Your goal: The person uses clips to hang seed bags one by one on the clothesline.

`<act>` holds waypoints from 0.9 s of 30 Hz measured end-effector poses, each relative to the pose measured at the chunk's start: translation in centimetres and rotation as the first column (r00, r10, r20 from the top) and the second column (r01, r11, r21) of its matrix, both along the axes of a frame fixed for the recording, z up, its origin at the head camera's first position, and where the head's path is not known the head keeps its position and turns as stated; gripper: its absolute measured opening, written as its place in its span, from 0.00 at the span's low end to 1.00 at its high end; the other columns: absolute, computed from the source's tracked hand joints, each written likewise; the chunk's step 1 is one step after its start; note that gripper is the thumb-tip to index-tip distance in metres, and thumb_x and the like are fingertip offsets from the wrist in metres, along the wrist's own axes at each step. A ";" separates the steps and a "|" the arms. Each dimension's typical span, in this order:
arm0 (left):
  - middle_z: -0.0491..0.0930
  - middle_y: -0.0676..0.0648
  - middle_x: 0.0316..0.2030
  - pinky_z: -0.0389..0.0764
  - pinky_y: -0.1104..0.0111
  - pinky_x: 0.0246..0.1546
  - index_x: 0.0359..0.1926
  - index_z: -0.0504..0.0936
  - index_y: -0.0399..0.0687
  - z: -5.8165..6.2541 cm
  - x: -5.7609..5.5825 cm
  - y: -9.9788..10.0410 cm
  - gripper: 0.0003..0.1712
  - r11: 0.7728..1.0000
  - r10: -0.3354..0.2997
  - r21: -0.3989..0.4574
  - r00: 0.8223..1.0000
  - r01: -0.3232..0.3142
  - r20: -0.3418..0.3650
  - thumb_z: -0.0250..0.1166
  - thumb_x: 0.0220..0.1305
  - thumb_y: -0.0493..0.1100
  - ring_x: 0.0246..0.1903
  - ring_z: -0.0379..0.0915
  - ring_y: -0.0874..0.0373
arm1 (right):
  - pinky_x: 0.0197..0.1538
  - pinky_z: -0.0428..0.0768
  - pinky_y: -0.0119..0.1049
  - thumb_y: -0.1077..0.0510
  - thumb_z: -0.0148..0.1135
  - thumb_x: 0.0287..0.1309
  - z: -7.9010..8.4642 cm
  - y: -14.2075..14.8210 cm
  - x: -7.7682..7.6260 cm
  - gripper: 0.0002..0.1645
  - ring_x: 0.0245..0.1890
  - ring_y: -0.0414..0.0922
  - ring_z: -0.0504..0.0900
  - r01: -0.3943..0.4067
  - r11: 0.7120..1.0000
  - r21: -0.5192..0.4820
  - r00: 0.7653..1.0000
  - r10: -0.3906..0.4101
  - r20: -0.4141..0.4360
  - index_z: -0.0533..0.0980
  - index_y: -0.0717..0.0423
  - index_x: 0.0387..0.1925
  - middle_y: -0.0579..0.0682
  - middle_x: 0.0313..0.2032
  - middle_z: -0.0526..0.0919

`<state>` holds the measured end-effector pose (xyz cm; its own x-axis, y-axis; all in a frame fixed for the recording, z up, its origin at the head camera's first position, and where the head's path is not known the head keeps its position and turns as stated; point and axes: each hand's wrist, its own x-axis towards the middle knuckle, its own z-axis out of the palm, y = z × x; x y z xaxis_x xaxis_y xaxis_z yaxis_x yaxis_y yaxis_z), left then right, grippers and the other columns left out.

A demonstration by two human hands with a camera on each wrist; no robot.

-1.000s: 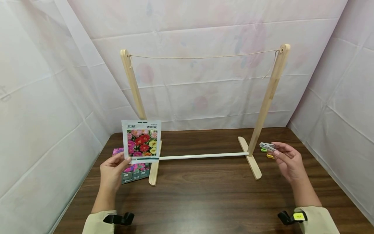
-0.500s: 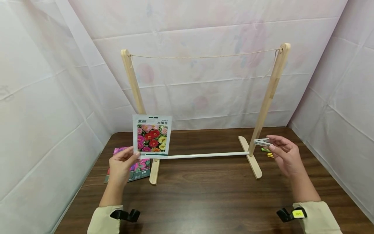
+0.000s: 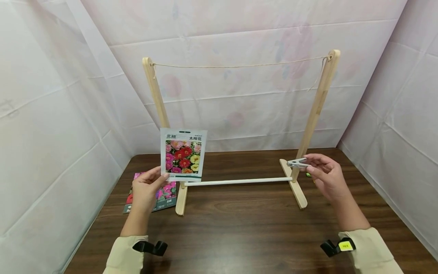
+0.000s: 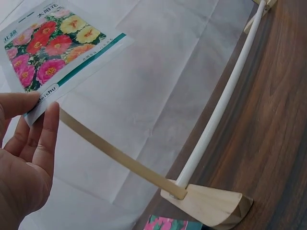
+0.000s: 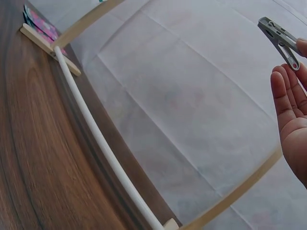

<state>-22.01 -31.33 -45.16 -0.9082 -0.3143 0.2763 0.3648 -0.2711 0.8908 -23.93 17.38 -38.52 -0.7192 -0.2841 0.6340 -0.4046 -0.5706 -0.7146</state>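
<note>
My left hand [image 3: 146, 192] pinches a flower seed packet [image 3: 184, 156] by its lower left corner and holds it upright, picture side toward me. In the head view the packet overlaps the left wooden post [image 3: 158, 95] of a stand. Thumb and fingers of my right hand [image 3: 326, 177] pinch the handle ends of a grey clothespin [image 3: 297, 163], its nose pointing left, in front of the right post [image 3: 316, 106]. The right wrist view shows the clothespin [image 5: 279, 42] from the side. A thin string [image 3: 236, 67] runs between the tops of the two posts.
More seed packets [image 3: 167, 196] lie on the brown table [image 3: 236, 236] behind my left hand. A white rod [image 3: 239, 182] joins the stand's wooden feet low down. A green clothespin [image 3: 308, 174] shows partly behind my right hand. White cloth [image 3: 239, 125] hangs behind.
My left hand has carried the seed packet up and to the right. My right hand has moved left and slightly up with the clothespin, which now lies nearer the right post.
</note>
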 end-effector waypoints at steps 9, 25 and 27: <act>0.86 0.47 0.30 0.84 0.67 0.31 0.45 0.85 0.31 0.1 -0.1 0.1 0.14 1.000 -0.004 0.023 1.000 0.005 -0.009 0.65 0.56 0.21 0.28 0.82 0.59 | 0.50 0.80 0.35 0.83 0.47 0.60 -0.3 -1.8 -0.6 0.18 0.46 0.49 0.82 -0.070 0.997 -0.011 0.997 0.070 -0.022 0.73 0.79 0.51 0.62 0.44 0.82; 0.85 0.47 0.31 0.84 0.68 0.31 0.46 0.85 0.31 0.5 0.3 0.5 0.15 0.999 0.046 0.015 0.999 -0.046 0.021 0.67 0.56 0.23 0.30 0.81 0.58 | 0.46 0.81 0.33 0.82 0.50 0.59 -0.4 -3.5 -1.0 0.19 0.44 0.46 0.81 -0.014 0.996 0.088 1.000 0.013 0.010 0.76 0.73 0.50 0.58 0.43 0.83; 0.85 0.46 0.32 0.85 0.67 0.31 0.47 0.84 0.30 0.5 0.3 0.6 0.15 0.999 0.044 0.013 0.999 -0.044 0.014 0.67 0.57 0.24 0.31 0.82 0.58 | 0.46 0.81 0.33 0.82 0.50 0.59 -0.5 -3.7 -0.9 0.19 0.44 0.46 0.81 -0.014 0.997 0.080 1.000 0.013 0.018 0.77 0.72 0.50 0.58 0.42 0.83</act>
<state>-21.69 -30.76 -44.67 -0.8970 -0.3579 0.2596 0.3647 -0.2671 0.8920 -24.87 13.70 -38.98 -0.7254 -0.3434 0.5966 -0.3845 -0.5167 -0.7650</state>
